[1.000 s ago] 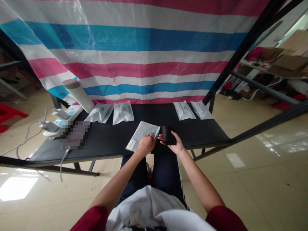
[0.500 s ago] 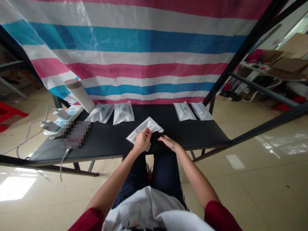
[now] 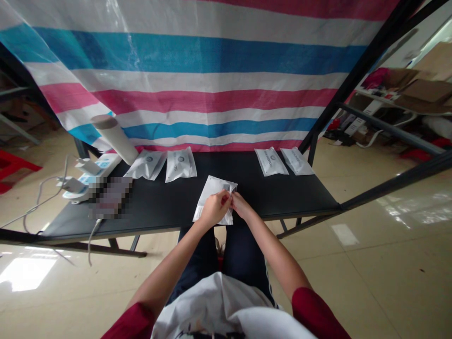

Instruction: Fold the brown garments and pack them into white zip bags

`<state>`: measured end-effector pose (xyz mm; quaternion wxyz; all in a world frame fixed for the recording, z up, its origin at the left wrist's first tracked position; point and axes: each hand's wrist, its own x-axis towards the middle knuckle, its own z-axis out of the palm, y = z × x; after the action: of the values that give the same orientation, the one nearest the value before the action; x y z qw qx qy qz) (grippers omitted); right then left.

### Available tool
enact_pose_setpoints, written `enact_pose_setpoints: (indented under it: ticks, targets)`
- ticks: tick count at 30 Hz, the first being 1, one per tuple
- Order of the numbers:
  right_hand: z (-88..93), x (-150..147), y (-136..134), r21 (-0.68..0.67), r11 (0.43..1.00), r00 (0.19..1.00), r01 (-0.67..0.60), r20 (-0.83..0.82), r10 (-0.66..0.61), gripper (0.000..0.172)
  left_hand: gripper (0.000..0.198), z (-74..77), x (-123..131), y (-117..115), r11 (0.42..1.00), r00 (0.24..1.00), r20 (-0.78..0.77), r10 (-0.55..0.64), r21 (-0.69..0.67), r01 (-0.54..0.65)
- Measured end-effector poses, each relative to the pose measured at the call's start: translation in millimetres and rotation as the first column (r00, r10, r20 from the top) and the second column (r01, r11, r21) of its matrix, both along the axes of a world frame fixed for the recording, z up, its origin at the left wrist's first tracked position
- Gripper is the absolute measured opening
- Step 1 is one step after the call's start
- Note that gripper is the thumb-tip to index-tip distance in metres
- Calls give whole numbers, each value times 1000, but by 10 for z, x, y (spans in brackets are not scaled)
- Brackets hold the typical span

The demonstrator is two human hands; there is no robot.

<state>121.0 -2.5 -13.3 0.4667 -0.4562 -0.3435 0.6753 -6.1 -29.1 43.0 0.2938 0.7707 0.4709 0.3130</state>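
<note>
A white pouch point(image 3: 211, 188) lies on the black table near its front edge, slanted, with its open-looking end toward the right. My left hand point(image 3: 216, 208) is closed on the pouch's right end, thumb and fingers pinched together. From the other side, my right hand point(image 3: 241, 205) also pinches that end, its fingertips meeting those of the left. The hands cover much of the pouch's right edge. No black cloth-like item shows outside the pouch now; whether it is inside is hidden.
Two filled white packets point(image 3: 181, 164) lie at the back left, two more point(image 3: 271, 162) at the back right. A white bottle point(image 3: 116, 139) leans near a power strip point(image 3: 100, 169) with chargers and a phone point(image 3: 111, 197) on a cable. Striped sheeting point(image 3: 212, 94) hangs behind the table point(image 3: 158, 202).
The black cloth-like item between my hands is no longer visible. The pouch has turned, and my right hand has moved left to meet my left hand at its end.
</note>
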Motion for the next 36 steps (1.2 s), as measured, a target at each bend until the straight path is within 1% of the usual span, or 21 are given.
enact_pose_setpoints:
  ticks: [2, 6, 9, 11, 13, 15, 17, 20, 22, 24, 27, 29, 32, 33, 34, 36]
  targets:
    - [11, -1, 22, 25, 999, 999, -36, 16, 35, 37, 16, -4, 27, 4, 1000, 1000, 16, 1, 1, -1]
    - [60, 34, 30, 56, 996, 997, -65, 41, 63, 35, 16, -30, 51, -3, 1000, 999, 45, 24, 14, -25]
    - [113, 130, -26, 116, 985, 991, -124, 58, 118, 31, 18, -50, 5, -61, 998, 998, 54, 30, 55, -33]
    - [135, 216, -73, 171, 973, 986, -156, 92, 142, 30, 19, -60, -39, -134, 996, 999, 33, 6, 90, -8]
    - [124, 291, -104, 199, 973, 987, -120, 127, 96, 35, 19, -68, -80, -215, 991, 999, -7, -36, 127, 36]
    - [78, 338, -112, 199, 979, 986, -45, 167, 11, 43, 18, -79, -123, -271, 982, 998, -48, -46, 183, 54]
    - [14, 357, -97, 203, 979, 977, -1, 209, -42, 45, 23, -104, -184, -267, 968, 997, -80, 3, 252, 17]
    - [-68, 343, -51, 246, 969, 967, -10, 249, -54, 41, 40, -179, -312, -143, 950, 990, -103, 92, 308, -57]
    - [-96, 306, -17, 256, 967, 964, -5, 260, -64, 39, 45, -243, -392, -39, 959, 990, -105, 93, 278, -61]
    - [-106, 249, 14, 271, 962, 957, 16, 275, -94, 38, 48, -296, -433, 22, 975, 992, -110, 59, 220, -34]
    - [-94, 150, 49, 335, 941, 939, 49, 307, -158, 37, 48, -330, -397, -2, 985, 986, -168, 15, 173, 15]
    - [-73, 110, 62, 364, 931, 932, 16, 333, -146, 35, 48, -324, -341, -58, 986, 972, -232, 31, 169, 9]
    - [-26, 150, 44, 351, 930, 940, -110, 340, -17, 32, 47, -301, -282, -114, 980, 936, -324, 134, 183, -77]
    - [-7, 195, 21, 340, 932, 946, -126, 325, 9, 33, 47, -293, -276, -121, 976, 922, -351, 163, 195, -98]
    - [12, 256, -15, 325, 939, 951, -115, 308, 10, 35, 47, -285, -276, -125, 972, 909, -375, 182, 211, -107]
    - [47, 406, -128, 288, 957, 953, -32, 299, -58, 38, 48, -265, -287, -140, 963, 889, -412, 198, 252, -98]
